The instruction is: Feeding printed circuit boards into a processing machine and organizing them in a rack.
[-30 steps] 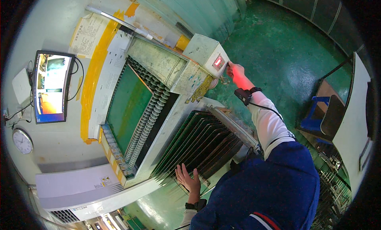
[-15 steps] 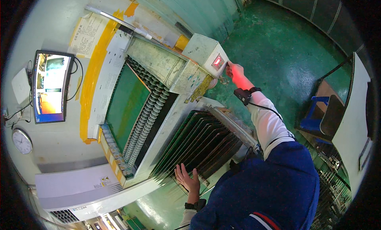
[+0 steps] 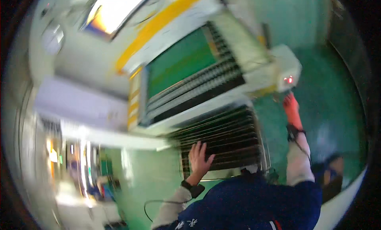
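Seeing a pale roller machine [image 3: 206, 106] at twelve o'clock, smeared by blur. Finding a row of dark panels [image 3: 232, 138] at four o'clock, just below it, and a green panel [image 3: 180, 63] at twelve, lying beside the machine's rollers [image 3: 192, 83]. Noting a control box [image 3: 286, 63] at two. Spotting the left hand [image 3: 199, 160] at six, with fingers spread wide over the panels' near edge, and the right hand [image 3: 291, 108] at three, with fingertips near the box's underside; through the blur, cannot tell whether gripping anything.
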Tool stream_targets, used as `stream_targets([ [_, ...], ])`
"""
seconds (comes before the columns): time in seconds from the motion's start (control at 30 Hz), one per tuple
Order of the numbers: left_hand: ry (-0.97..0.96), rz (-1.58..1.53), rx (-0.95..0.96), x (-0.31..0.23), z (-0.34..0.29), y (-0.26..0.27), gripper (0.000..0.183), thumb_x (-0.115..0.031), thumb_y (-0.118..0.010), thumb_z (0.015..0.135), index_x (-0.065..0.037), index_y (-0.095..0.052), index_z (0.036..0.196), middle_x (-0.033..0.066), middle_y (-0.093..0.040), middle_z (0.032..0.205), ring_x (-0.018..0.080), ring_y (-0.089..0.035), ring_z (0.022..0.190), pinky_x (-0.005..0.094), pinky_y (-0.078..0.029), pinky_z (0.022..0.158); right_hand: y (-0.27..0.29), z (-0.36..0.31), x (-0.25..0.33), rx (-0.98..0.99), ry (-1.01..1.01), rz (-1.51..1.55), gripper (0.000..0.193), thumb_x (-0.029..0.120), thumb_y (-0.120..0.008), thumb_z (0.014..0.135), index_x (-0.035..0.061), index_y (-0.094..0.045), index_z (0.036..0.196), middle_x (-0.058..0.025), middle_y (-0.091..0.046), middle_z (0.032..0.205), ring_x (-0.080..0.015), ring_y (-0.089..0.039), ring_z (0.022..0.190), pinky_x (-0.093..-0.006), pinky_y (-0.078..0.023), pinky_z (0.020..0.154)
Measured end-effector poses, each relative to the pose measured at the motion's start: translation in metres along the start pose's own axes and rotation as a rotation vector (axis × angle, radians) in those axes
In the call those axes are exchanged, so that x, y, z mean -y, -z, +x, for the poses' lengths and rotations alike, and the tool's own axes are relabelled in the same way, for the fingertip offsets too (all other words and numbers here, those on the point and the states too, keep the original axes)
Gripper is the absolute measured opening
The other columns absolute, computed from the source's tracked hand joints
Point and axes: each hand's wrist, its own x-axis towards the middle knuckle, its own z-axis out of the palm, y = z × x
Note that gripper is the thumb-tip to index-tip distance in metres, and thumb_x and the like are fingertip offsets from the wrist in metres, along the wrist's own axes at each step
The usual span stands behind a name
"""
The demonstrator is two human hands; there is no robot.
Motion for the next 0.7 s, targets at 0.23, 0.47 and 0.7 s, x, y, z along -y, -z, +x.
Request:
stream_targets([
  [0.23,0.068,-0.094,-0.044,0.015,-0.014,-0.006,0.063,-0.045,-0.062,0.083,-0.011,-0.047,0.134,0.0159,-0.036,0.142,0.0398,-0.029,0.132,0.053,-0.023,0.108,-0.113,-0.088,-0.018,-0.08,0.048,-0.401,0.023,0.026,-0.056,0.094,0.0104,-0.052,0.077,0.0017,-0.045,0.066,-0.0095,-0.042,0.058,-0.0242,-0.037,0.055],
  [0.47,0.042,-0.24,-0.158,0.025,-0.038,0.0,0.061,-0.042,-0.065,0.081,-0.011,-0.049,0.131,0.0146,-0.037,0.142,0.0391,-0.031,0.132,0.0534,-0.024,0.108,-0.212,-0.224,-0.089,0.365,0.133,-1.001,0.021,0.024,-0.058,0.092,0.0034,-0.061,0.093,-0.0035,-0.059,0.076,-0.0106,-0.052,0.068,-0.0251,-0.042,0.063],
  [0.7,0.001,-0.292,-0.224,0.048,-0.107,0.015,0.057,-0.034,-0.067,0.078,-0.01,-0.051,0.128,0.0145,-0.037,0.141,0.0354,-0.029,0.134,0.0529,-0.023,0.109,-0.233,-0.343,-0.189,1.037,-0.286,-1.398,0.013,0.008,-0.06,0.087,0.0006,-0.063,0.097,-0.0039,-0.063,0.089,-0.0101,-0.057,0.082,-0.0249,-0.046,0.073],
])
